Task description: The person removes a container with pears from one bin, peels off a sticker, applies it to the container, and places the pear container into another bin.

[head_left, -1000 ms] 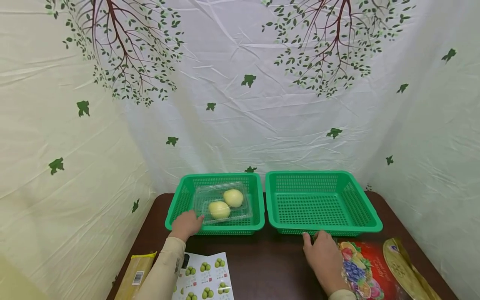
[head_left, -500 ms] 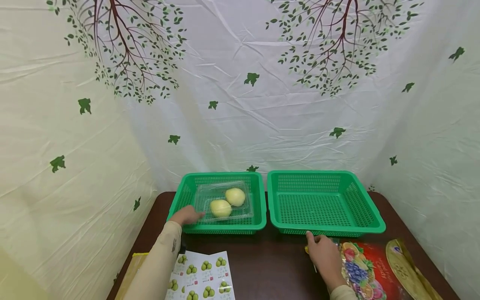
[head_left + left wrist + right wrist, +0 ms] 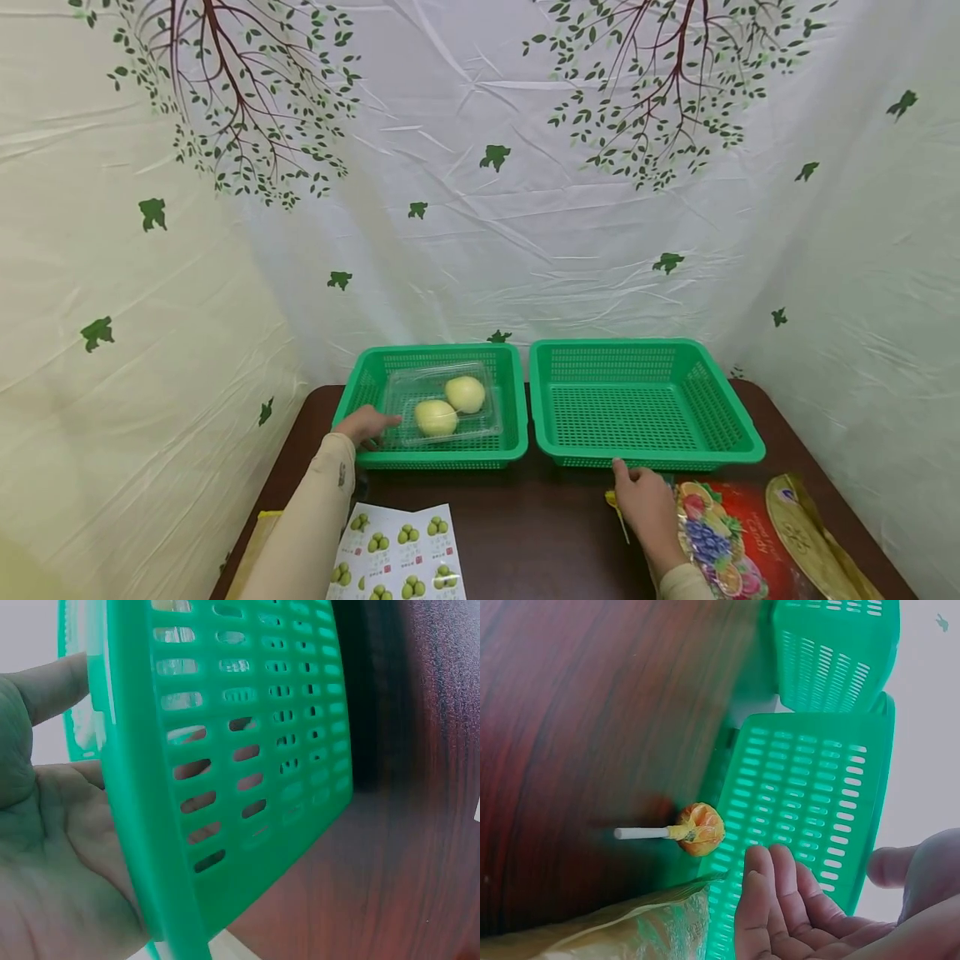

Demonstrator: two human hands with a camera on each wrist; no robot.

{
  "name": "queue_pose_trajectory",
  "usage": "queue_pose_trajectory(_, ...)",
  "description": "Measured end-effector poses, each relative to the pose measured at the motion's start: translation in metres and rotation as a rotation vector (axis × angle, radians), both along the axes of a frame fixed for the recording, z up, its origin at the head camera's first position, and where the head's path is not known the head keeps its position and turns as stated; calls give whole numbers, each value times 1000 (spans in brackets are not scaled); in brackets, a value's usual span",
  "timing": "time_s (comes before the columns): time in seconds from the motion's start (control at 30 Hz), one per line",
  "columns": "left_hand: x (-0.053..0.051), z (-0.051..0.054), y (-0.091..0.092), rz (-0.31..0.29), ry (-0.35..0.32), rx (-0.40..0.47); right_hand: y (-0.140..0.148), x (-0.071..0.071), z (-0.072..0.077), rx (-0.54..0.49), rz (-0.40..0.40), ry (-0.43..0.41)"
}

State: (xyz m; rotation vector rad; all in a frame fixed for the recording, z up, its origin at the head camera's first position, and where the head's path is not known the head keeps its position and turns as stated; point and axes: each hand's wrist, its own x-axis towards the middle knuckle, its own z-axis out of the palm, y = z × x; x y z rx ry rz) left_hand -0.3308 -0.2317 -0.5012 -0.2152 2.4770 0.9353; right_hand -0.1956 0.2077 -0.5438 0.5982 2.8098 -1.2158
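Note:
My left hand point(image 3: 364, 427) reaches over the front left corner of the left green basket point(image 3: 450, 460). In the left wrist view its thumb point(image 3: 56, 688) lies apart from the fingers, which are partly hidden behind the basket wall. A clear plastic box point(image 3: 405, 392) with two pale yellow round fruits point(image 3: 436, 418) sits in that basket, close to the fingertips; contact cannot be made out. My right hand point(image 3: 647, 507) is at the front wall of the right green basket point(image 3: 652, 457), thumb and fingers apart with nothing between them. Beside it a lollipop point(image 3: 701, 829) in a yellow-orange wrapper lies on the table.
A red candy bag point(image 3: 723, 533) and a gold-coloured packet point(image 3: 806, 533) lie at the right. A sheet of fruit stickers point(image 3: 408, 546) lies at the front. A yellow-brown pack point(image 3: 251, 554) is partly hidden behind the left arm. White cloth point(image 3: 450, 275) hangs behind the table.
My left hand has shifted slightly left and farther into the basket corner. The right hand has drawn a little off the lollipop, which shows more now. Box and fruits stay in place.

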Motion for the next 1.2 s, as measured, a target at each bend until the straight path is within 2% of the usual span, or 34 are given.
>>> queue_pose_trajectory(0.27,1,3,0,98,-38,131,0,3,2,-166,-23,71)
queue_pose_trajectory(0.5,0,3,1,140,-68,188,-1,0,3,-432,-75,115)
queue_pose_trajectory(0.6,-2,-1,0,169,-81,236,-1,-2,4,-470,-90,116)
queue_pose_trajectory(0.73,-3,-6,0,220,-94,359,0,-3,6,-522,-93,99)
queue_pose_trajectory(0.83,-2,-6,1,256,-100,479,1,-3,7,-559,-95,90)
queue_pose_trajectory(0.97,0,-5,4,282,-88,594,2,-3,7,-606,-104,83)
queue_pose_trajectory(1.2,4,-8,-1,317,-45,659,3,-2,7,-679,-116,71)
